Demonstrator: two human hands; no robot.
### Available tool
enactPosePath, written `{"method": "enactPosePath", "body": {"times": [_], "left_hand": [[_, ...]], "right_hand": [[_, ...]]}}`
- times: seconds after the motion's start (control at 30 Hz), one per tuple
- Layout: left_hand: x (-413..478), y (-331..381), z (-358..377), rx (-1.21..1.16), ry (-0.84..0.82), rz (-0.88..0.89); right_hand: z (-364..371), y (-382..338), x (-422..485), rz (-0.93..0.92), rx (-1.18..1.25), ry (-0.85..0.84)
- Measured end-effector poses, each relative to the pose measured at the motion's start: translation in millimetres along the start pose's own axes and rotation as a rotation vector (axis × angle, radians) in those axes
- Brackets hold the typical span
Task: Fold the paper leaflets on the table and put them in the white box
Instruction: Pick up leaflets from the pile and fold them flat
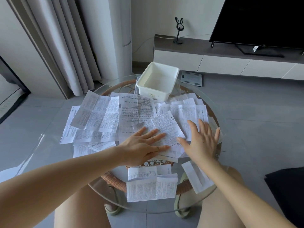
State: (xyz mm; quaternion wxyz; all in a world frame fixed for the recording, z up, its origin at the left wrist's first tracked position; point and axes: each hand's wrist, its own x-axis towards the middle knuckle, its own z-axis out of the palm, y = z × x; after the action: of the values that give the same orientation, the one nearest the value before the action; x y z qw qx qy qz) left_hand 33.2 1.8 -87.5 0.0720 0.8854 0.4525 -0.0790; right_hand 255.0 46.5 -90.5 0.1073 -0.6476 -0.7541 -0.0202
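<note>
- Leaflets: thin printed sheets, already creased, lie spread and overlapping across most of the glass table (187, 204); the one you are working, the small leaflet (166, 127), sits near the middle on top of the large sheet (136, 109)
- Handling, as a judgement: expect very light, limp paper that slides easily on the sheets below and on the glass, lifts in any draught, and tears or crumples if pinched hard; the old creases should guide a new fold
- Where to take hold: pin one half flat with a palm and lift the free edge or a corner of the small leaflet with the fingertips of the other hand; a grip in the middle would only drag the sheets beneath
- Left hand (144, 145): palm down on the near-left part of the small leaflet, fingers (158, 135) straight and slightly fanned, pressing it flat and curled round nothing
- Right hand (202, 142): also flat and released, fingers (202, 125) extended and spread over the leaflets just right of the small one; whether the palm touches the paper or hovers just above it cannot be told
- White box (153, 94): at the far edge of the table, beyond the leaflets, with no leaflet visible inside
- Near pile (151, 188): a few leaflets stacked at the near edge, apart from both hands
</note>
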Motion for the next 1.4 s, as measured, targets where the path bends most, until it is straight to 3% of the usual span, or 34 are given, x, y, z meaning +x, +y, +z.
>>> {"method": "enactPosePath", "body": {"times": [0.23, 0.8, 0.93, 1.03, 1.13, 1.23, 1.33, 1.4], "left_hand": [[-11, -14, 2, -0.103, 0.032, 0.067], [-45, -32, -3, -0.270, -0.047, 0.070], [-46, -29, -7, -0.277, -0.060, 0.052], [-46, -26, -10, -0.279, -0.065, 0.039], [-45, -23, -12, -0.276, -0.066, 0.033], [-46, -21, -14, -0.278, -0.018, 0.025], [-45, -17, -20, -0.296, 0.086, -0.023], [-44, -17, -26, -0.348, 0.364, -0.108]], "right_hand": [[3, -5, 2, 0.120, 0.178, -0.120], [-14, -7, 14, 0.141, 0.209, -0.355], [-21, -7, 16, 0.131, 0.130, -0.297], [-26, -15, 12, 0.034, 0.138, -0.060], [-32, -34, 12, 0.088, 0.212, -0.156], [-36, -41, 21, 0.196, 0.295, -0.362], [-45, -42, 30, 0.231, 0.490, -0.456], [-59, -41, 30, 0.163, 0.610, -0.417]]}}
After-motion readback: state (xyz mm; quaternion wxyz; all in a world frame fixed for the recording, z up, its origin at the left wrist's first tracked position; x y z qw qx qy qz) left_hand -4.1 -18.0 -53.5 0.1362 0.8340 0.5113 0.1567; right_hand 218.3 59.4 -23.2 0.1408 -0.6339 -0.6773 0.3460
